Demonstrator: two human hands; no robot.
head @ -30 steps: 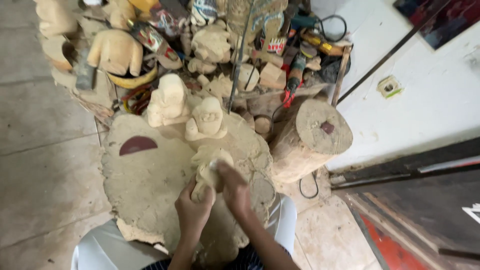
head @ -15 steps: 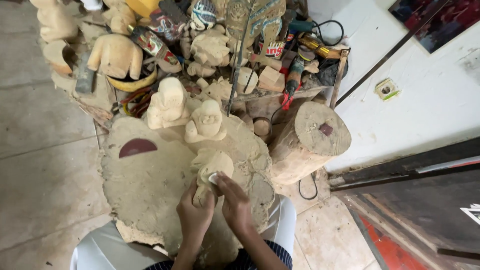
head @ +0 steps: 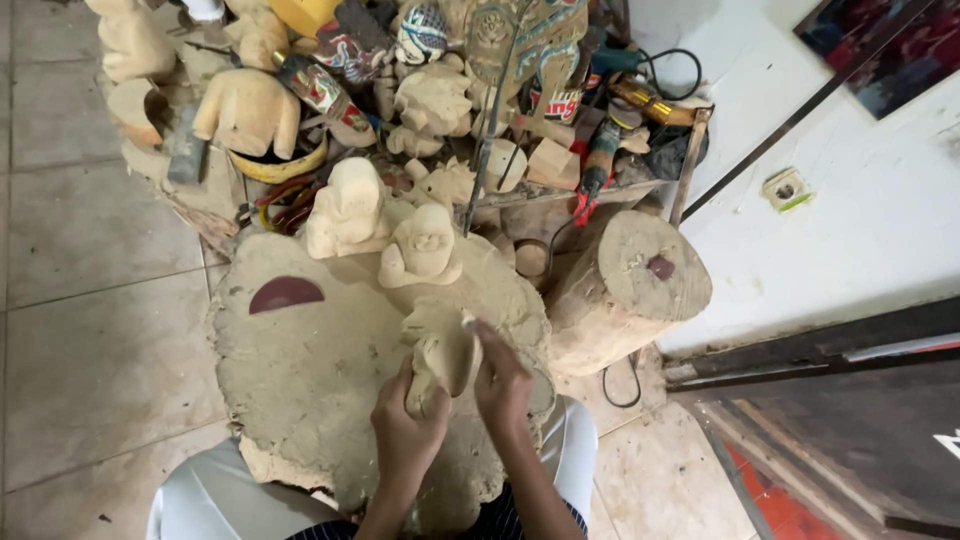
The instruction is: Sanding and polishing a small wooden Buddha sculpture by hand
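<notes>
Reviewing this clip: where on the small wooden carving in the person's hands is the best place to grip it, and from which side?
Grip the lower end of the wooden carving, coming from below on the left, as the left hand does. That end narrows enough for fingers to wrap it, and this likely leaves the upper face free for the right hand working at the top.

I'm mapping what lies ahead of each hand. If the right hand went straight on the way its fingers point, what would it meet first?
Probably the small seated carving, just beyond the piece both hands hold; the right hand points up-left, though depth is unclear.
</notes>
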